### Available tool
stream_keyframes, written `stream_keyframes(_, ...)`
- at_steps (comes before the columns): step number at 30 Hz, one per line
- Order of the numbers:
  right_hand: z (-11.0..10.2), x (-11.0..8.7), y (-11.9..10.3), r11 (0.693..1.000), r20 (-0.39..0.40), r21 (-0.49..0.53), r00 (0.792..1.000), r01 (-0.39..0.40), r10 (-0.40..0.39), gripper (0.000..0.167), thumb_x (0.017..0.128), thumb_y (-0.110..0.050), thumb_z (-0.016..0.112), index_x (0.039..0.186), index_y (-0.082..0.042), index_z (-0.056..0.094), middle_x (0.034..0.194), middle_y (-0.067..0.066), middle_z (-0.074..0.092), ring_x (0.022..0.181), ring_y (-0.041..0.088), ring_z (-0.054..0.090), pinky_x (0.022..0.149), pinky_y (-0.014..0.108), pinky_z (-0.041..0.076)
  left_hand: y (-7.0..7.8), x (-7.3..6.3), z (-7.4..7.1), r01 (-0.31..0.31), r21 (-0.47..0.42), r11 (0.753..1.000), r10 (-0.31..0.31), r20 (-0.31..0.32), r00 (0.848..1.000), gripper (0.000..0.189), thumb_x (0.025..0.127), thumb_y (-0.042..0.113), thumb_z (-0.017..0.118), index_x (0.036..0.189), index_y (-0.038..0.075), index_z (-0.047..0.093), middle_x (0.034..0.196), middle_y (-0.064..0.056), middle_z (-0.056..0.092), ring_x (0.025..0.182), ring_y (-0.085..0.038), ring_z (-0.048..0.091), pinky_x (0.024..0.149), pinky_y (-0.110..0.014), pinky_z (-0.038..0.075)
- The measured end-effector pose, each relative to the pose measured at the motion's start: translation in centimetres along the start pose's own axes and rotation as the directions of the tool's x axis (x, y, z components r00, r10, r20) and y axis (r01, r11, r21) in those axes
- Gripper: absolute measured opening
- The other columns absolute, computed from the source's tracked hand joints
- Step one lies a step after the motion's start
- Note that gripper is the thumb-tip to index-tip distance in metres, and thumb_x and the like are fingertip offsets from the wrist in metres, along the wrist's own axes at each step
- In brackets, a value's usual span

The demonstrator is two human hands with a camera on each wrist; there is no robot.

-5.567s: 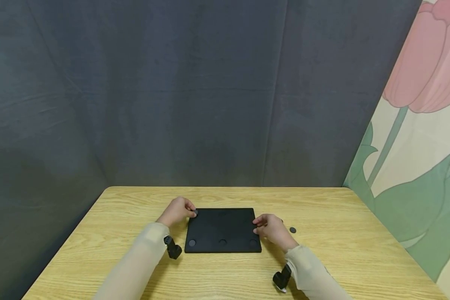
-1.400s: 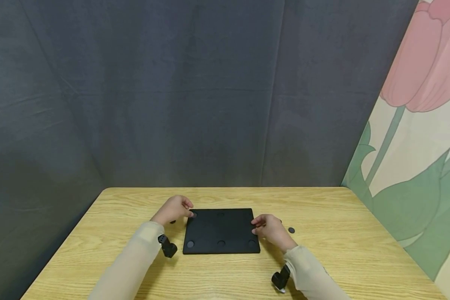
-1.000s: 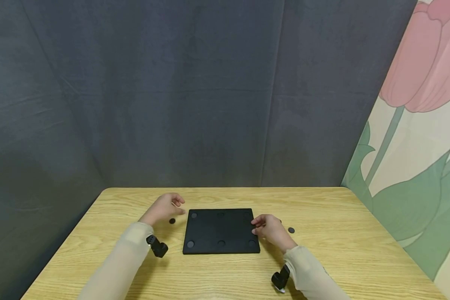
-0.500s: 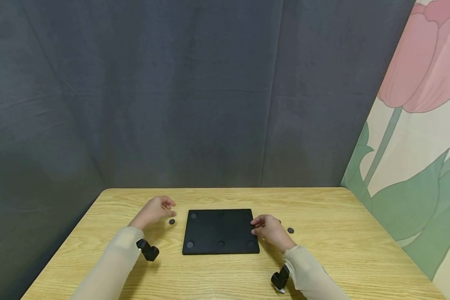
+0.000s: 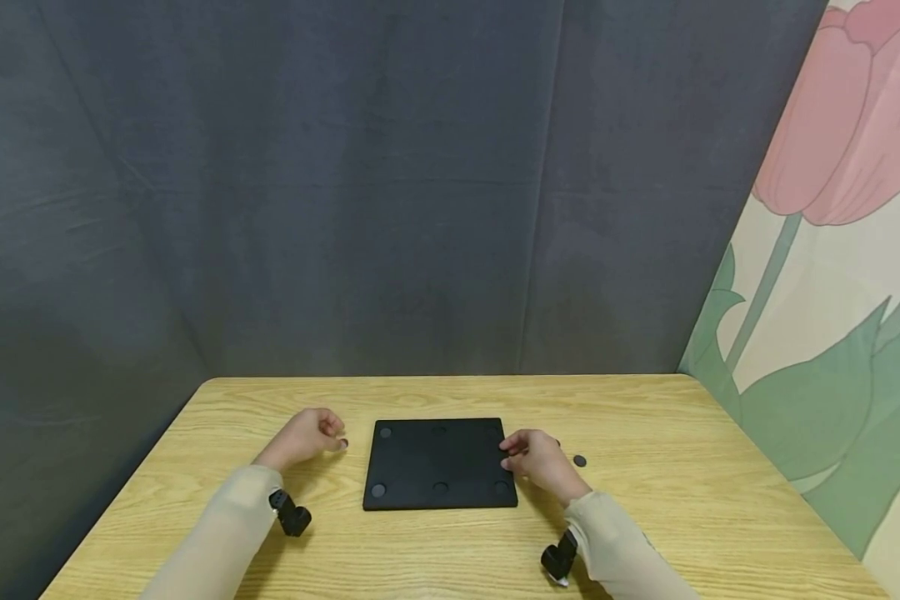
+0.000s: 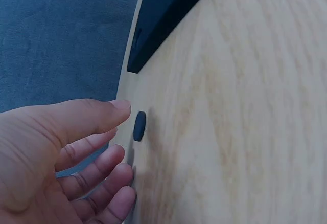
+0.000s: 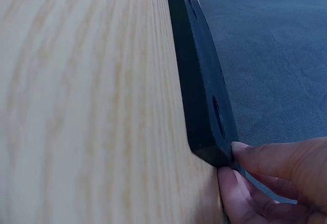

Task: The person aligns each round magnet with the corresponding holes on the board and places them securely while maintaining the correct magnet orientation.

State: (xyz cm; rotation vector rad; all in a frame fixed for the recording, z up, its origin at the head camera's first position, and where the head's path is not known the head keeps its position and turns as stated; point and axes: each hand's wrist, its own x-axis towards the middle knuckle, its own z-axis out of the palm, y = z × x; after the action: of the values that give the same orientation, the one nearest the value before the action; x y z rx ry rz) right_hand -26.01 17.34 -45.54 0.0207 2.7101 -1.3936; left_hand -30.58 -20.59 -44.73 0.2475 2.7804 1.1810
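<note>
A flat black board [image 5: 450, 462] with round recesses lies on the table. Dark discs sit in its near-left recess [image 5: 378, 490] and far-left recess [image 5: 386, 432]. Left of the board, my left hand [image 5: 305, 436] hovers over a small loose black disc [image 6: 139, 126]. In the left wrist view its thumb and loosely bent fingers are beside the disc, with a gap between. At the board's right edge my right hand [image 5: 540, 460] grips the rim; in the right wrist view the thumb [image 7: 255, 155] touches the top and a finger the side.
Another loose black disc [image 5: 580, 460] lies right of my right hand, and one more is mostly hidden behind that hand. The wooden table [image 5: 435, 554] ends at a dark grey curtain [image 5: 390, 208]; a tulip-patterned panel [image 5: 832, 333] stands at the right.
My left hand has let go of a disc in the board's far-left recess, then moved left and down to the loose disc. My right hand keeps its grip on the board.
</note>
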Motion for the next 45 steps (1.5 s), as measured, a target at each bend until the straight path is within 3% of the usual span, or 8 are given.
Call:
stream_keyframes(8,-0.1,0.1,0.08,1.0,-0.007,-0.007,1.0,0.004,-0.004,0.018,0.082,0.004,0.071,0.099,-0.002,0.067,0.089,0.008,0.062,0.072,0.016,0.058,0.062,0.029,0.05,-0.15,-0.06,0.21,-0.009,0.035,0.999,0.009,0.0,1.0,0.027,0.077,0.008,0.08,0.097,0.0,0.064,0.088,-0.008,0.057,0.078,-0.018,0.05,0.067,-0.03,0.042)
stream_keyframes(17,-0.09,0.0,0.16,1.0,0.001,0.001,1.0,0.005,-0.005,0.019,0.082,0.005,0.071,0.099,-0.001,0.067,0.089,0.009,0.062,0.072,0.017,0.058,0.062,0.029,0.05,-0.34,0.24,0.44,0.042,0.046,0.998,-0.043,0.022,0.999,0.028,0.075,0.007,0.081,0.098,0.001,0.065,0.089,-0.008,0.057,0.079,-0.019,0.049,0.07,-0.03,0.042)
stream_keyframes(45,-0.05,-0.07,0.05,1.0,0.007,0.023,1.0,0.005,-0.005,0.019,0.082,0.006,0.07,0.1,0.0,0.066,0.088,0.009,0.061,0.071,0.017,0.058,0.062,0.03,0.05,-0.05,0.2,0.62,0.031,0.078,0.996,-0.032,0.007,0.999,0.025,0.075,0.003,0.08,0.094,0.0,0.065,0.084,-0.007,0.055,0.076,-0.018,0.048,0.067,-0.03,0.042)
